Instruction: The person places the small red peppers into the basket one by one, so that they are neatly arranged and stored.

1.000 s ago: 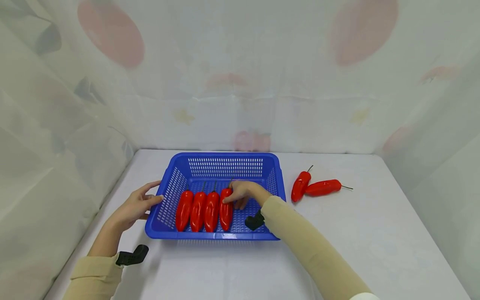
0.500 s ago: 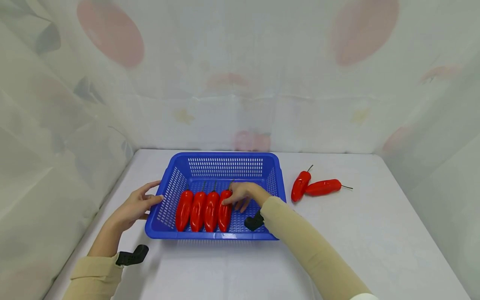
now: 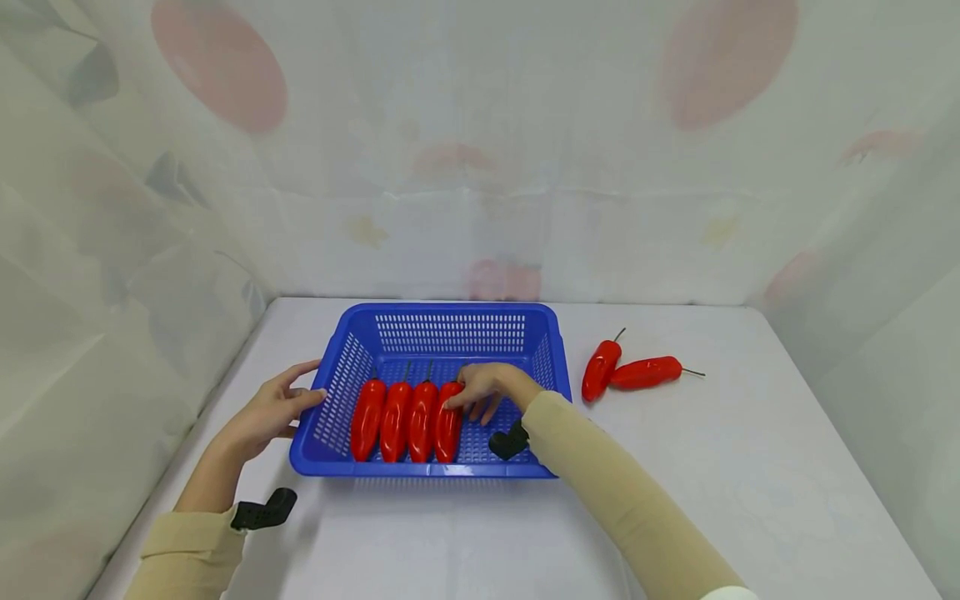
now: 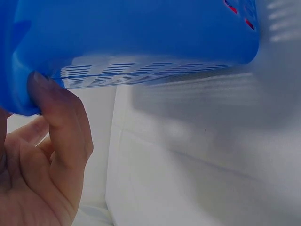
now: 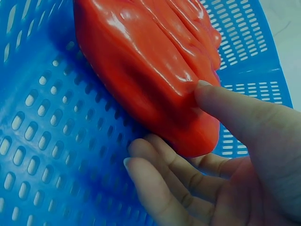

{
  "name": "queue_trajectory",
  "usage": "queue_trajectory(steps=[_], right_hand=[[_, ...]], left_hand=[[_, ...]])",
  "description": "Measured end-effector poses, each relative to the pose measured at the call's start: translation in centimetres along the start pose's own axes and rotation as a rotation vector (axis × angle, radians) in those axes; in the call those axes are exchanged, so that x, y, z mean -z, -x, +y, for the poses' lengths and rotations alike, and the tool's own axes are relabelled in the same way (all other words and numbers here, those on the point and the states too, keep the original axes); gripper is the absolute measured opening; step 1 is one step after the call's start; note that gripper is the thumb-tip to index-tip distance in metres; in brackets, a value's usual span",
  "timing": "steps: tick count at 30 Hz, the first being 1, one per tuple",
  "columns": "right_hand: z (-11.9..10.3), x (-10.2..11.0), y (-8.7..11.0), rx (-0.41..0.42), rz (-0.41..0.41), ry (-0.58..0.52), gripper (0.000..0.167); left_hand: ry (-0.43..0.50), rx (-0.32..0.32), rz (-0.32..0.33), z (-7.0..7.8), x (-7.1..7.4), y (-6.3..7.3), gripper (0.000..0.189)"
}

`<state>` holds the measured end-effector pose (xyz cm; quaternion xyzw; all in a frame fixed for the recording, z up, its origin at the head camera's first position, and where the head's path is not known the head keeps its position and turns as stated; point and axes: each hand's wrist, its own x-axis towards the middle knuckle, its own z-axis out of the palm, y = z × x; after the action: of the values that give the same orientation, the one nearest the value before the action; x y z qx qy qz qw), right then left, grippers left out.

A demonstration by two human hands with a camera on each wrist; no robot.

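Note:
A blue plastic basket (image 3: 450, 472) with slotted walls stands on the table. Inside it, several glossy red chili peppers (image 3: 393, 421) lie side by side in a row, stems toward the back. My left hand (image 3: 270, 412) grips the basket's left rim; in the left wrist view the curled fingers (image 4: 66, 122) meet the rim's edge. Reaching into the basket, my right hand (image 3: 483, 390) holds the rightmost chili pepper (image 3: 447, 429) near its stem end. The right wrist view has the thumb on top of that chili pepper (image 5: 150, 80) and the other fingers along its side.
Right of the basket, two more red chili peppers (image 3: 602, 371) lie on the white table (image 3: 712, 483), one touching the other (image 3: 647, 372). A patterned pale curtain (image 3: 637, 225) hangs behind the table and at both sides.
The rightmost chili pepper has shifted slightly left, closer to its neighbour, with my right hand on it. My left hand has stayed at the rim.

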<state>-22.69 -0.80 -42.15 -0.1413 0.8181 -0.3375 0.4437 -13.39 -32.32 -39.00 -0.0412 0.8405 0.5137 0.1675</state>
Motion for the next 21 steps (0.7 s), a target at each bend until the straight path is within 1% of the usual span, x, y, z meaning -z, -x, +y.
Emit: queue_trajectory(steps=[8, 13, 18, 21], right_hand=[[-0.1, 0.1, 0.2, -0.005, 0.005, -0.014, 0.048], [0.0, 0.4, 0.3, -0.002, 0.015, -0.024, 0.046], [0.0, 1.0, 0.9, 0.023, 0.027, -0.024, 0.041], [-0.2, 1.4, 1.6, 0.052, 0.049, 0.001, 0.039]], left_hand=[[-0.009, 0.007, 0.006, 0.0, 0.0, 0.1, 0.073], [0.004, 0.003, -0.002, 0.0, 0.0, 0.0, 0.072], [0.006, 0.006, -0.007, -0.1, 0.1, -0.1, 0.073], [0.0, 0.009, -0.007, -0.1, 0.1, -0.1, 0.073]])
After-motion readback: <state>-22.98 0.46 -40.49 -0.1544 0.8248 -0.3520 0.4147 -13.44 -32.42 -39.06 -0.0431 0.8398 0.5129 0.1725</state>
